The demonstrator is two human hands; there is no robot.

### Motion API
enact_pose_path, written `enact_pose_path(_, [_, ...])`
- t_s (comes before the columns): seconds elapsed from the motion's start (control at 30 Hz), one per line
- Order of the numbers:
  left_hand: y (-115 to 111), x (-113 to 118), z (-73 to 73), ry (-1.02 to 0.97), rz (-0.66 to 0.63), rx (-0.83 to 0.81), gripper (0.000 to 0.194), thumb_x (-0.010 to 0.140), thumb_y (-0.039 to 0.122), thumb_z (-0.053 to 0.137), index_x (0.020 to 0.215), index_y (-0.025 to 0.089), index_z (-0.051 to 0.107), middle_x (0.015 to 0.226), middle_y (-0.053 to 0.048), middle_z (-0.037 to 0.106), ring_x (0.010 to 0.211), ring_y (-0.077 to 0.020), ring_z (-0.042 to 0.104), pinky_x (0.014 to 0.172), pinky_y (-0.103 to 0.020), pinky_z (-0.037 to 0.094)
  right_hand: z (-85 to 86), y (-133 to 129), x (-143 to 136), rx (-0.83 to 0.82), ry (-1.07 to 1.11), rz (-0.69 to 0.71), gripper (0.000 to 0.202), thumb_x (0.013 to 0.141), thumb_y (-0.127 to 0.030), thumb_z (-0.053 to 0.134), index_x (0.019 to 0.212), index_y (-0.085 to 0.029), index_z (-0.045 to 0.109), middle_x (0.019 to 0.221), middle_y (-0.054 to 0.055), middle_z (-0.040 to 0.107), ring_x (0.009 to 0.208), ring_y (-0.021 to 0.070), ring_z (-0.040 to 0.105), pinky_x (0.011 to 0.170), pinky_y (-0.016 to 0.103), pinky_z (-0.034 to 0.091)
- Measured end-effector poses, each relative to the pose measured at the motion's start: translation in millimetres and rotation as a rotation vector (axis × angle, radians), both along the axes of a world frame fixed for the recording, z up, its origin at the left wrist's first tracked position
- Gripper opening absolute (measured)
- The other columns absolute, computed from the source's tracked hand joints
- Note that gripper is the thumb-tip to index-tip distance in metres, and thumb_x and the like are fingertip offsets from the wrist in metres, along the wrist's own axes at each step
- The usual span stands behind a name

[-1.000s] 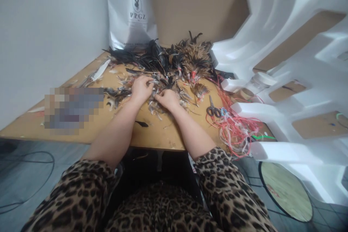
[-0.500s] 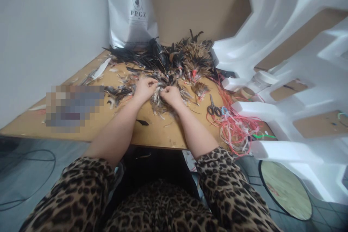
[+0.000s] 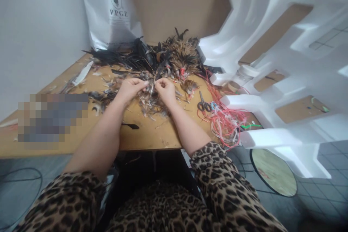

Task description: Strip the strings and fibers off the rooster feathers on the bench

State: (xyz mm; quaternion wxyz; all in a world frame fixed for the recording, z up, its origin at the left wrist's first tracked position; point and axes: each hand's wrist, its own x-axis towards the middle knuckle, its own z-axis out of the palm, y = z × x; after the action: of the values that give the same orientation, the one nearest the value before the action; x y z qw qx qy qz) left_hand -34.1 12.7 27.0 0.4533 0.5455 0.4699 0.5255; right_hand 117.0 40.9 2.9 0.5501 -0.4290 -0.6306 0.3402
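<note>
Brown and grey loose feathers (image 3: 152, 105) lie on the wooden table (image 3: 152, 136) beneath both hands. My left hand (image 3: 133, 88) is pinched at the left of this heap; what sits between its fingertips is too small to tell. Close by on the right, my right hand (image 3: 165, 88) pinches a thin feather (image 3: 151, 87) that points down from its fingertips. Behind the hands are long black feathers (image 3: 116, 58) and a fluffy brown feather bunch (image 3: 185, 54) with a red tie. A small feather tuft (image 3: 190, 87) lies right of my right hand.
Black-handled scissors (image 3: 204, 106) lie to the right, beside tangled pink and white strings (image 3: 228, 121). White foam pieces (image 3: 272, 136) border the table's right side. A silvery bag (image 3: 108, 25) stands at the back. A white feather (image 3: 83, 73) lies at the left; a blurred patch covers something nearby.
The camera view has shifted, so the table things appear further left. My hands have lifted slightly from the feather heap, and a thin feather now shows at my right fingertips.
</note>
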Motion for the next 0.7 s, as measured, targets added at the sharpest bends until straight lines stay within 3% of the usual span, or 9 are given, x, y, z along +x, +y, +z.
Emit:
enact_pose_path(0.13, [-1.5, 4.4, -5.6, 0.084, -0.235, -0.135, 0.025, 0.064, 0.036, 0.072, 0.065, 0.013, 0.066, 0.041, 0.002, 0.045, 0.035, -0.0033, 0.031, 0.037, -0.018, 0.018, 4.8, -4.0, 0.0, 0.074, 0.017, -0.027, 0.018, 0.078, -0.033, 0.052, 0.073, -0.016, 0.053, 0.064, -0.004, 0.054, 0.057, 0.0066, 0.047, 0.059, 0.019, 0.04])
enact_pose_path(0.23, [1.4, 4.8, -11.0, 0.083, -0.288, -0.158, 0.024, 0.064, 0.036, 0.072, 0.065, 0.012, 0.067, 0.042, 0.002, 0.046, 0.035, -0.003, 0.033, 0.036, -0.017, 0.02, 6.9, -6.1, -0.6, 0.078, -0.015, -0.026, 0.018, 0.079, -0.034, 0.053, 0.073, -0.017, 0.055, 0.064, -0.003, 0.054, 0.058, 0.0072, 0.048, 0.06, 0.019, 0.041])
enact_pose_path(0.4, [6.4, 2.2, -12.9, -0.107, -0.199, -0.167, 0.021, 0.06, 0.028, 0.076, 0.07, 0.011, 0.067, 0.058, -0.004, 0.061, 0.039, -0.0027, 0.041, 0.035, -0.015, 0.023, 7.7, -7.8, 0.4, 0.075, -0.047, -0.06, 0.023, 0.078, -0.04, 0.055, 0.08, -0.017, 0.059, 0.073, -0.001, 0.06, 0.067, 0.009, 0.054, 0.068, 0.022, 0.044])
enact_pose_path(0.57, [8.5, -0.6, -9.7, -0.23, -0.1, -0.131, 0.028, 0.061, 0.022, 0.075, 0.087, 0.012, 0.069, 0.066, -0.004, 0.066, 0.045, -0.0036, 0.05, 0.038, -0.012, 0.032, 15.5, -4.4, 12.5, 0.03, -0.155, -0.151, 0.043, 0.081, -0.049, 0.049, 0.053, -0.016, 0.053, 0.054, -0.002, 0.051, 0.062, 0.0104, 0.052, 0.068, 0.024, 0.044])
enact_pose_path(0.63, [8.6, -1.9, -8.5, -0.269, -0.063, -0.111, 0.027, 0.063, 0.021, 0.073, 0.088, 0.011, 0.069, 0.069, -0.004, 0.067, 0.048, -0.0037, 0.052, 0.04, -0.012, 0.036, 18.7, 1.7, 20.4, 0.073, -0.135, -0.19, 0.036, 0.08, -0.043, 0.051, 0.056, -0.016, 0.055, 0.06, 0.0, 0.057, 0.068, 0.0113, 0.055, 0.074, 0.025, 0.045])
enact_pose_path(0.7, [8.3, -2.9, -7.4, -0.297, -0.053, -0.095, 0.026, 0.065, 0.019, 0.071, 0.089, 0.011, 0.069, 0.07, -0.005, 0.067, 0.049, -0.0038, 0.054, 0.042, -0.012, 0.038, 19.5, 9.6, 28.9, 0.074, -0.1, -0.218, 0.022, 0.077, -0.035, 0.055, 0.073, -0.015, 0.062, 0.075, 0.001, 0.064, 0.075, 0.0119, 0.057, 0.078, 0.025, 0.046])
